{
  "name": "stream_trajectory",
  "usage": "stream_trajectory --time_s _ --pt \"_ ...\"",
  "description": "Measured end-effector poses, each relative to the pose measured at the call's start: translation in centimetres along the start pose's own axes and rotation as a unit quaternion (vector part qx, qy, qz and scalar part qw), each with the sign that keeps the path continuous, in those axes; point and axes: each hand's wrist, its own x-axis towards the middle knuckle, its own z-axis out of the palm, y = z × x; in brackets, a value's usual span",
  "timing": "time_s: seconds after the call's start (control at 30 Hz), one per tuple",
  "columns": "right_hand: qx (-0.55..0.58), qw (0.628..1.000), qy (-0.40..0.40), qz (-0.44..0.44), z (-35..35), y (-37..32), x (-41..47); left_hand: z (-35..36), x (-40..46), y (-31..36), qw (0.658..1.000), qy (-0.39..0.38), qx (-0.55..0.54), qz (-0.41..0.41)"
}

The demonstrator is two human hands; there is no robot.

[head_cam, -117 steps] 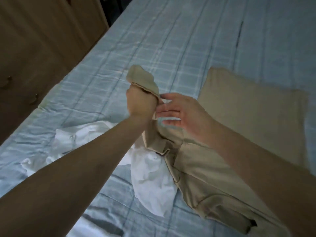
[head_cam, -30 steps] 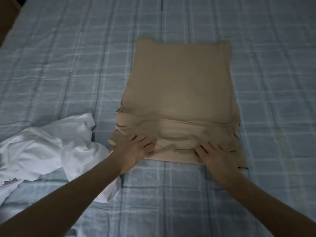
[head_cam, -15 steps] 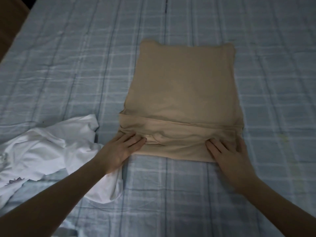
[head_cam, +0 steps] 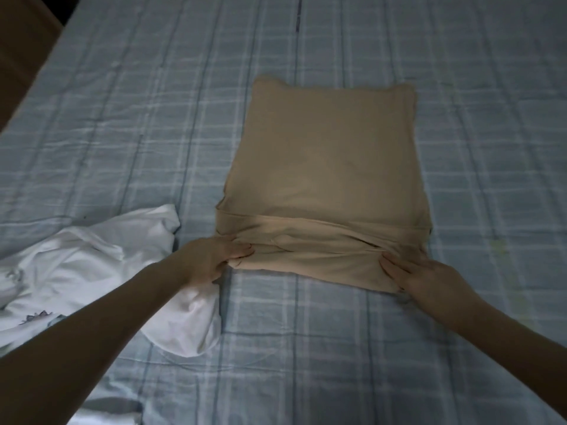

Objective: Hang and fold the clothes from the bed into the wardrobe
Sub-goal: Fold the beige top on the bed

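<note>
A tan garment lies folded into a rectangle on the blue plaid bed sheet, with a folded band along its near edge. My left hand pinches the near left corner of that band, fingers closed on the cloth. My right hand grips the near right corner, with its fingertips tucked into the fabric. A crumpled white garment lies to the left, partly under my left forearm.
Brown wooden furniture borders the bed at the top left. More white cloth shows at the bottom edge. Open sheet stretches beyond and to the right of the tan garment.
Both hands went from lying flat on the near band to pinching its two corners. The view has shifted slightly, with the tan garment sitting a little further right.
</note>
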Motion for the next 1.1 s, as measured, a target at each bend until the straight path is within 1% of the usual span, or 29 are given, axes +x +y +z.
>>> stream_trajectory --time_s 0.07,0.13,0.17,0.2,0.27,0.3,0.37,0.4,0.43,0.47,0.53,0.57,0.63,0.67,0.7,0.8,0.9,0.93,0.97,1.07,1.1 --pt "0.040 0.997 -0.064 0.019 -1.9 -0.3 0.3 -1.3 0.3 1.0 0.998 -0.063 0.002 -0.023" --pt "0.078 0.982 -0.166 0.048 -3.6 0.1 0.1 -2.5 -0.2 2.2 0.994 -0.108 0.005 -0.010" --pt "0.098 0.971 -0.211 0.046 -4.6 0.2 -0.2 -2.8 -0.8 2.5 0.992 -0.126 0.015 0.007" --pt "0.127 0.963 -0.235 0.037 -5.1 0.3 -0.6 -2.7 -1.3 2.6 0.988 -0.145 0.039 0.032" --pt "0.176 0.949 -0.262 0.020 -5.9 0.1 -1.8 -2.2 -2.6 2.8 0.977 -0.174 0.090 0.081" --pt "0.195 0.939 -0.284 0.005 -5.9 -0.1 -2.6 -1.8 -3.4 3.1 0.972 -0.204 0.075 0.088" --pt "0.252 0.904 -0.346 -0.010 -6.5 -0.8 -3.7 -1.3 -4.8 4.0 0.957 -0.283 -0.029 0.058" --pt "0.298 0.882 -0.364 -0.008 -6.8 -1.1 -4.0 -1.3 -5.5 4.3 0.946 -0.314 -0.075 0.034" --pt "0.351 0.862 -0.365 0.002 -7.4 -1.3 -4.1 -1.4 -5.9 4.3 0.938 -0.328 -0.111 0.015" --pt "0.404 0.852 -0.331 0.029 -7.4 -1.3 -4.1 -1.6 -6.0 4.0 0.933 -0.332 -0.140 -0.007" --pt "0.478 0.834 -0.239 0.139 -6.7 -0.4 -4.0 -2.4 -5.6 2.9 0.929 -0.294 -0.217 -0.058" --pt "0.504 0.815 -0.209 0.193 -5.9 0.6 -4.0 -2.9 -5.2 2.5 0.926 -0.254 -0.264 -0.090" --pt "0.559 0.762 -0.186 0.269 -5.0 2.5 -3.0 -4.1 -3.7 1.9 0.928 -0.160 -0.311 -0.129" --pt "0.572 0.743 -0.186 0.292 -5.0 3.3 -2.1 -4.8 -2.8 1.8 0.932 -0.119 -0.316 -0.132" --pt "0.565 0.737 -0.190 0.317 -5.3 4.0 -1.1 -5.5 -1.8 1.7 0.935 -0.095 -0.316 -0.130" --pt "0.524 0.732 -0.188 0.393 -5.3 5.9 1.6 -6.8 1.6 1.3 0.942 -0.086 -0.286 -0.154" --pt "0.507 0.684 -0.207 0.483 -4.5 6.9 3.7 -6.7 4.6 0.9 0.948 -0.080 -0.236 -0.199" --pt "0.499 0.677 -0.199 0.502 -4.1 7.1 4.3 -6.4 5.3 0.8 0.949 -0.061 -0.224 -0.211" --pt "0.488 0.684 -0.187 0.509 -3.8 7.3 4.8 -6.1 5.9 0.7 0.948 -0.035 -0.225 -0.222" --pt "0.445 0.728 -0.121 0.507 -3.2 7.5 5.9 -5.8 6.7 0.4 0.937 0.045 -0.251 -0.238" --pt "0.433 0.740 -0.098 0.505 -2.9 7.5 6.1 -5.6 6.8 0.2 0.935 0.058 -0.253 -0.241"
